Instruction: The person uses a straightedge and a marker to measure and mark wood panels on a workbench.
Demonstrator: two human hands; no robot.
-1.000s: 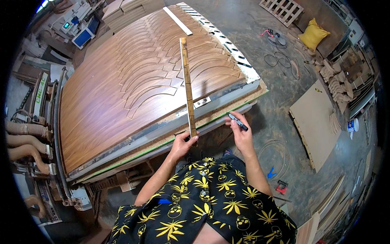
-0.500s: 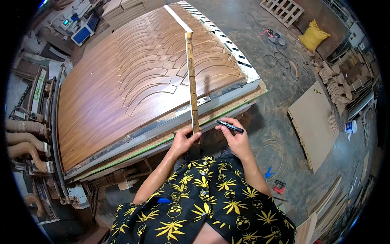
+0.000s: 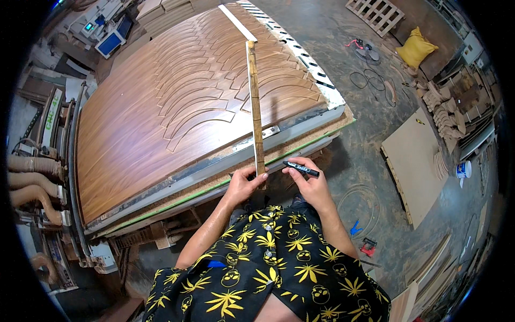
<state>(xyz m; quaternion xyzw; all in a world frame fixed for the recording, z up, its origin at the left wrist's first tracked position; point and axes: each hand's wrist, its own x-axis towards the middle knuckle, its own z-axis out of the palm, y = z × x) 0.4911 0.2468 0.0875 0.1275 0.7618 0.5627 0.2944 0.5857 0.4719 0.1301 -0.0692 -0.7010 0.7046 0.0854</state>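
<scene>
My left hand (image 3: 245,185) grips the near end of a long narrow wooden strip (image 3: 256,107) with a white side edge and dark marks across its face. The strip reaches away from me over a brown wood-grain panel (image 3: 129,123), which is cut with rows of curved outlines (image 3: 206,121). A black marker (image 3: 302,169) is held between the thumb and fingers of my right hand (image 3: 309,180), just right of the strip's near end. The marker is apart from the strip. Whether the strip's far end rests on the panel, I cannot tell.
The panel lies on a machine bed with a slotted white edge (image 3: 300,51). Ribbed hoses (image 3: 35,188) stand at the left. On the floor at right are a pale board (image 3: 416,161), a yellow sack (image 3: 417,48), cables (image 3: 370,80) and a white bucket (image 3: 463,169).
My right hand and the marker have shifted slightly left, closer to the strip. My left hand keeps its hold on the strip.
</scene>
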